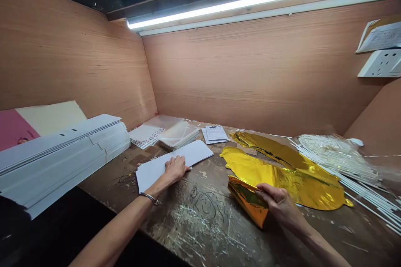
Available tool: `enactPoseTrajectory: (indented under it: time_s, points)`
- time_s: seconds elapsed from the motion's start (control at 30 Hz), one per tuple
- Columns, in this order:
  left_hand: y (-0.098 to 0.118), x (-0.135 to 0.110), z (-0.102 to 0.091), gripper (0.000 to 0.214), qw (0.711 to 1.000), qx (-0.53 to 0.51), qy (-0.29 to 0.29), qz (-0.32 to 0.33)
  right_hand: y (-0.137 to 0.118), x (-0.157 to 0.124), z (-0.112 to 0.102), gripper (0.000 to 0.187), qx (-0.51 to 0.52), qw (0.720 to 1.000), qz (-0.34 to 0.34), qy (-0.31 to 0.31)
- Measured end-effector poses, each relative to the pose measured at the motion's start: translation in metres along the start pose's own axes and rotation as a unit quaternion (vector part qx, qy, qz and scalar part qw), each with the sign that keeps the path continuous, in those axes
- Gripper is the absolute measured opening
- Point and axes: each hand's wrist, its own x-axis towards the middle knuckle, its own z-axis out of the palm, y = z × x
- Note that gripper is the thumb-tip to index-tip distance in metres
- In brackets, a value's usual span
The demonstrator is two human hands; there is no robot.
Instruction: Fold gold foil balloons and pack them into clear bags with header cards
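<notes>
Right hand (281, 206) clamps its fingers on the rolled end of a gold foil balloon (300, 183), which stretches rightward across the worktop (200, 233); left hand (174, 169) rests open and flat on white card (197, 154).

Under the right hand (280, 205), the gold foil (246, 200) looks glossy and crinkled. Below the left hand (174, 168), the white paper (191, 154), possibly thin card, appears smooth and matt. Between the hands, the wooden bench top (203, 221) is rough and scratched.
</notes>
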Motion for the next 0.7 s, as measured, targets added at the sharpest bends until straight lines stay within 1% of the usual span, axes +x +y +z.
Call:
enactPoseTrajectory:
  time_s: [0.1,0.2,0.33,0.43,0.57,0.63,0.7]
  points:
    - [-0.011,-0.001,-0.004,0.033,0.998,0.012,-0.017,0.061,0.003,0.001,0.0,0.03,0.011,1.0,0.019,0.008]
    - [-0.009,-0.005,-0.005,0.029,0.995,0.03,-0.019,0.095,0.005,0.0,-0.002,0.03,0.034,0.999,0.033,0.011]
    - [-0.001,-0.012,0.003,0.026,0.993,0.063,-0.008,0.101,0.009,-0.004,-0.004,0.032,0.039,0.998,0.046,0.007]
    - [-0.004,-0.013,0.006,0.024,0.99,0.07,-0.012,0.122,0.011,-0.006,-0.003,0.033,0.043,0.998,0.047,0.011]
    - [-0.017,-0.008,0.001,0.02,0.985,0.059,-0.021,0.16,0.01,-0.006,-0.001,0.033,0.053,0.997,0.048,0.019]
    - [-0.021,-0.007,-0.003,0.02,0.984,0.059,-0.014,0.169,0.009,-0.006,0.001,0.031,0.069,0.996,0.051,0.022]
    - [-0.02,-0.01,-0.009,0.023,0.984,0.062,0.002,0.17,0.009,-0.006,-0.002,0.029,0.106,0.992,0.06,0.021]
